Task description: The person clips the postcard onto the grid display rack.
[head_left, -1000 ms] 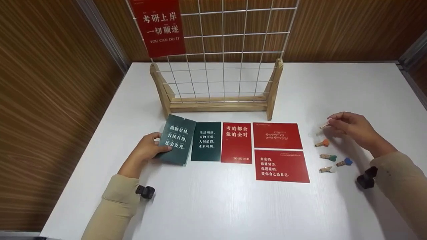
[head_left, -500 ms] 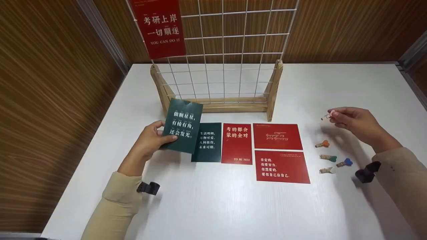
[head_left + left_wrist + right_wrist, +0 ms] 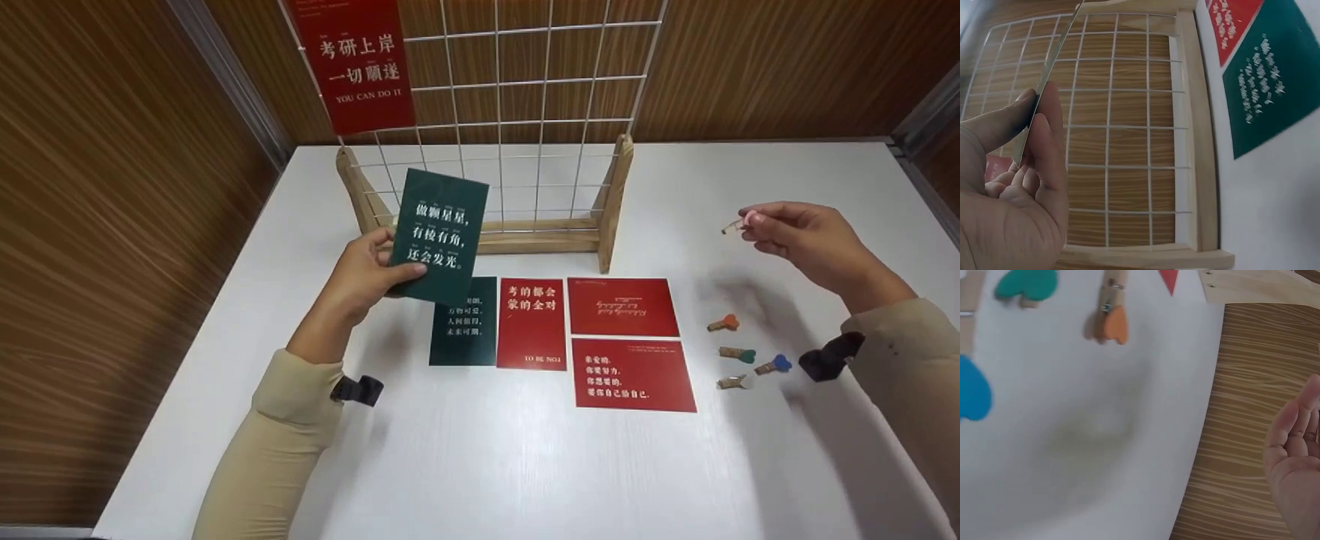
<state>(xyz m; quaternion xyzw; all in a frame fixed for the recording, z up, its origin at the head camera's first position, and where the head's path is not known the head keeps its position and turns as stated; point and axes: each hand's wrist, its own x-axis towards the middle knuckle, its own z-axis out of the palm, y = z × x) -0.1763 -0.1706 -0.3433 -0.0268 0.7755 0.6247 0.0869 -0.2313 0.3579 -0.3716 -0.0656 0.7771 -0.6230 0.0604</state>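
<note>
My left hand [image 3: 360,277] pinches a dark green card [image 3: 442,225] with white lettering between thumb and fingers. The card is raised above the table, in front of the wire grid rack [image 3: 502,120], and overlaps a second green card [image 3: 469,345] lying below. The left wrist view shows the held card [image 3: 1053,64] nearly edge-on. My right hand [image 3: 814,240] is lifted over the table's right side, pinching a small wooden clothespin [image 3: 735,225] with a pink end. The right wrist view catches only part of that hand [image 3: 1297,467]; the clothespin is out of sight there.
Three red cards lie on the table, among them an upright one [image 3: 531,352]. Several heart-ended clothespins lie to their right, including an orange one [image 3: 724,323] and a blue one [image 3: 774,365]. A red card [image 3: 360,82] hangs at the grid's upper left.
My left hand has lifted the green card off the table, up and rightward toward the grid. My right hand has risen with the pink clothespin, away from the other clothespins.
</note>
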